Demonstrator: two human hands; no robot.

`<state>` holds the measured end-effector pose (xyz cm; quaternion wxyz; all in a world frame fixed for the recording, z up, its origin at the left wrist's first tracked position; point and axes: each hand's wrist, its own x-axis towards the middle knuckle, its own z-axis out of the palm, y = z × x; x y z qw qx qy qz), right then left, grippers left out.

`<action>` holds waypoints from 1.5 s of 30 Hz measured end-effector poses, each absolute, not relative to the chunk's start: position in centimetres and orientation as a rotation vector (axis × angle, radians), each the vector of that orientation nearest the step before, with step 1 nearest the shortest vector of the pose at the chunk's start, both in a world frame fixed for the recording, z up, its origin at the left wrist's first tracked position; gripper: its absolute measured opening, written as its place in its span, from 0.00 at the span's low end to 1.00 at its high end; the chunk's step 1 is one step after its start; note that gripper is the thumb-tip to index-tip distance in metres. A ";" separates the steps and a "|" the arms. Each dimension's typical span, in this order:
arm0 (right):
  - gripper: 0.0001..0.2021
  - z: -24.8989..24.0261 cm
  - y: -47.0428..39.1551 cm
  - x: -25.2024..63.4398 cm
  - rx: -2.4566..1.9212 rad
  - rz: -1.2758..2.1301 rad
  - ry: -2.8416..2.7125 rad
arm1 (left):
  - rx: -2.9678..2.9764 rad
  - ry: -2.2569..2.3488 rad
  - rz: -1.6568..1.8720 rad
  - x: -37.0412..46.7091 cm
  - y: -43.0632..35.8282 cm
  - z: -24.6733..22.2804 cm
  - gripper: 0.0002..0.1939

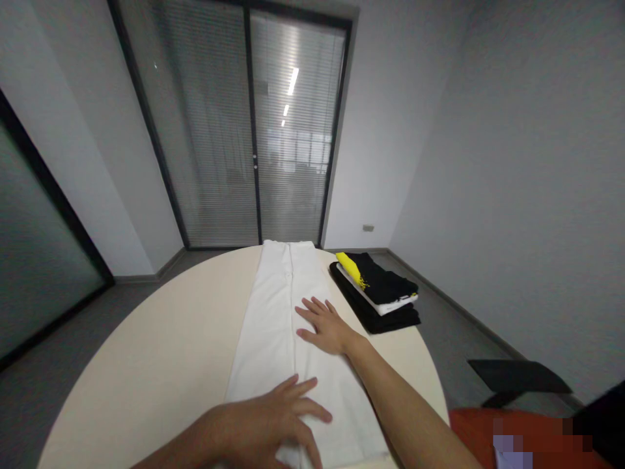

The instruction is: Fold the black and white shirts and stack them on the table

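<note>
A long white garment (pixel 266 326) lies spread lengthwise over the round table, from its far edge toward the near side, with a seam down the middle. My right hand (pixel 326 327) rests on the garment's right half, fingers spread and holding nothing. Nearer to me, my left hand (pixel 273 420) is over the lower part of the cloth, its fingers apart and also holding nothing.
On the right of the cream table (pixel 170 345) sits a stack of folded clothes (pixel 385 283), black, white and yellow. A chair with a black armrest (pixel 520 378) and red seat (pixel 532 433) stands at lower right. Glass doors (pixel 215 130) are beyond the table.
</note>
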<state>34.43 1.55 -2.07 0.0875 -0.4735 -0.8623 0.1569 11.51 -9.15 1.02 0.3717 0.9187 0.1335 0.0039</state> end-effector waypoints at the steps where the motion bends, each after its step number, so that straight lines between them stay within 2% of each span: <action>1: 0.34 -2.0 1.7 34.4 -1.396 0.449 -2.566 | 2.362 0.366 0.017 11.4 -9.1 1.2 0.19; 4: 0.31 -1.4 1.5 34.4 -1.309 0.343 -2.542 | 2.381 0.505 0.058 10.8 -9.2 2.0 0.26; 7: 0.21 -0.2 0.7 34.3 -1.224 0.370 -2.505 | 2.386 0.778 -0.008 9.8 -9.6 3.1 0.28; 10: 0.14 1.0 -0.5 34.0 -1.199 0.737 -2.543 | 2.372 0.978 -0.205 9.2 -9.9 3.5 0.22; 14: 0.19 2.1 -2.8 33.2 -1.161 1.390 -2.593 | 2.378 1.032 -0.376 9.4 -10.3 3.8 0.15; 17: 0.23 3.1 -4.6 32.3 -1.229 1.584 -2.667 | 2.344 1.052 -0.449 9.8 -10.5 4.5 0.09; 21: 0.25 4.3 -6.5 30.7 -1.330 1.496 -2.887 | 2.314 1.082 -0.413 10.1 -10.5 5.0 0.05; 26: 0.25 4.5 -8.1 28.8 -1.376 0.955 -3.208 | 2.308 1.070 -0.334 9.9 -10.3 4.6 0.05; 29: 0.22 4.2 -8.6 28.2 -1.328 0.786 -3.293 | 2.296 1.061 -0.334 9.9 -10.0 4.3 0.05; 34: 0.17 4.3 -8.9 28.3 -1.120 0.858 -3.275 | 2.250 1.054 -0.349 9.6 -9.7 3.9 0.05; 40: 0.16 4.8 -8.5 28.3 -1.113 0.929 -3.258 | 2.209 1.082 -0.362 9.8 -9.5 3.8 0.08; 45: 0.17 4.8 -7.7 28.6 -1.150 1.202 -3.143 | 2.223 1.059 -0.402 10.2 -9.7 4.5 0.07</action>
